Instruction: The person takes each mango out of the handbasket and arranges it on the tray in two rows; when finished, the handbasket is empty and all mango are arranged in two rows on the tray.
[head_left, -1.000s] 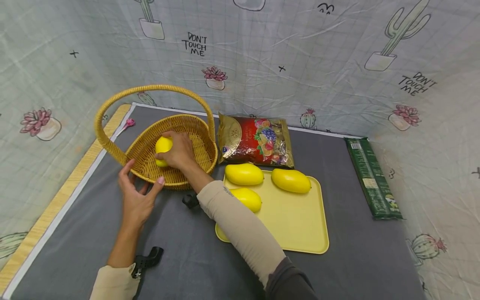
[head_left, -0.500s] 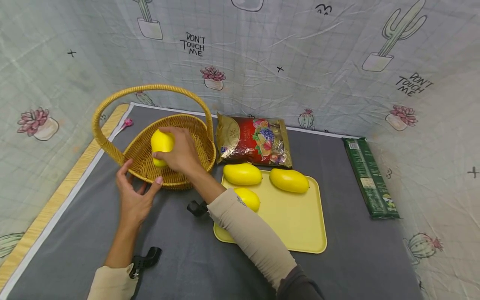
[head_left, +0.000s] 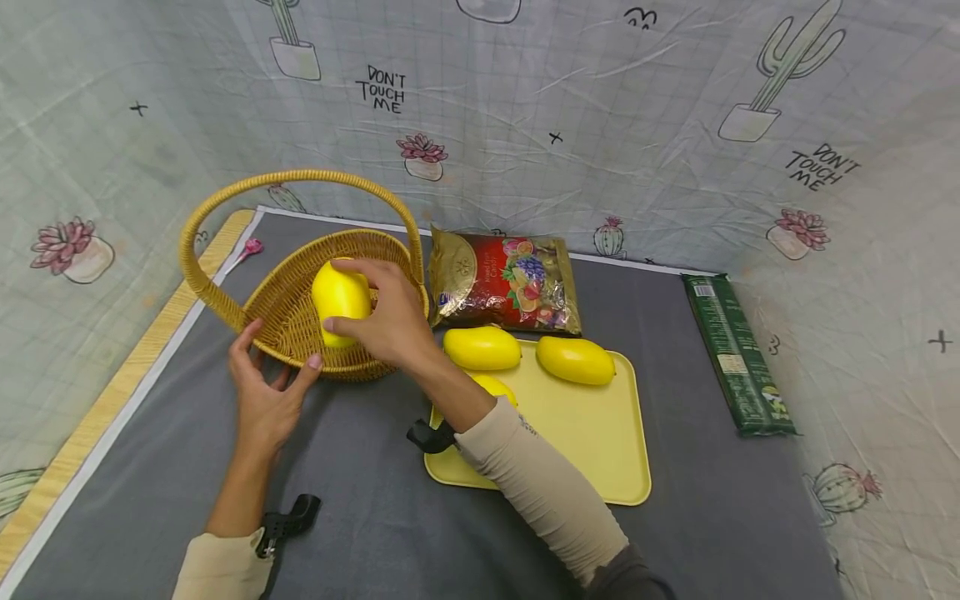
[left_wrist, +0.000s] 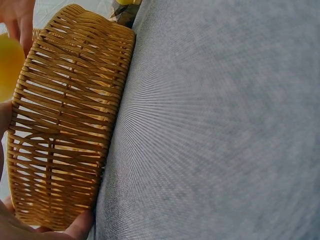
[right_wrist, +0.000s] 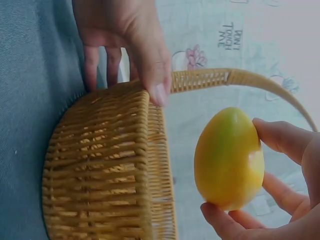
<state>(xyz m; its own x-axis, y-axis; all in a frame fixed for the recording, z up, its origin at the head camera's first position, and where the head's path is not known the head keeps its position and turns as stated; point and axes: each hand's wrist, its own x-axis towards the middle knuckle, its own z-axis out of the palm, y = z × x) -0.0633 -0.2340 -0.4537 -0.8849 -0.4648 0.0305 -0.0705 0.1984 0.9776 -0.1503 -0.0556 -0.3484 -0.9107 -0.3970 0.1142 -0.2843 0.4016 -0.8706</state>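
Observation:
My right hand (head_left: 397,321) holds a yellow mango (head_left: 337,300) between thumb and fingers, over the wicker basket (head_left: 281,321). In the right wrist view the mango (right_wrist: 227,160) shows a greenish end and hangs above the basket rim, apart from it. My left hand (head_left: 266,408) grips the near left side of the basket. Its thumb lies at the rim, with other fingers against the side, as the left wrist view of the basket wall (left_wrist: 65,125) also shows. The basket's tall arched handle stands up. No other fruit shows in the visible part of the basket.
Right of the basket, a yellow tray (head_left: 577,442) bears three mangoes, one partly behind my right forearm. Behind it leans a red and gold candy bag (head_left: 506,283). A green packet (head_left: 738,354) lies far right. A pink-tipped stick (head_left: 251,247) lies left of the basket.
My right hand has lifted the mango up from inside the basket and drawn it slightly right and nearer. The left hand has stayed on the basket.

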